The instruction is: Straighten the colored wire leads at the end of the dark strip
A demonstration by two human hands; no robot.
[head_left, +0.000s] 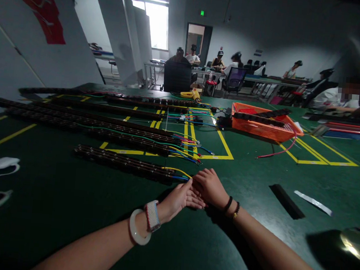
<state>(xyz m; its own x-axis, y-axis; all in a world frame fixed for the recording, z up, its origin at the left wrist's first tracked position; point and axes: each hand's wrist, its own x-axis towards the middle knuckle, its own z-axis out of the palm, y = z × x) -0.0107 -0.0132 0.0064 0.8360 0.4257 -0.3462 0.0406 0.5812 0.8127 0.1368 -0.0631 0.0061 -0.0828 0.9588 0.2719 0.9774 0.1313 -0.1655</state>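
Item: long dark strip [123,163] with yellow, blue and red lead wires [179,173] at its right end, lying flat on the green table [66,209]. Both hands meet at that wire end. The left hand [180,199] lies just below it, fingers stretched out and held together, gripping nothing visible. The right hand [208,187] touches the wire tips with curled fingers; whether they pinch a lead cannot be told. Beyond the strip lie rows of similar strips [89,123], laid parallel with leads fanned out, apparently already set out. Far right of the strip is an orange basket [264,129] holding more strips, seemingly yet to be handled. Behind the strip, at the far table edge, is a yellow hand tool [191,95]. Right of the strip are a short black piece [286,201] and a white strip [314,202]. Far left is a white device [2,163].
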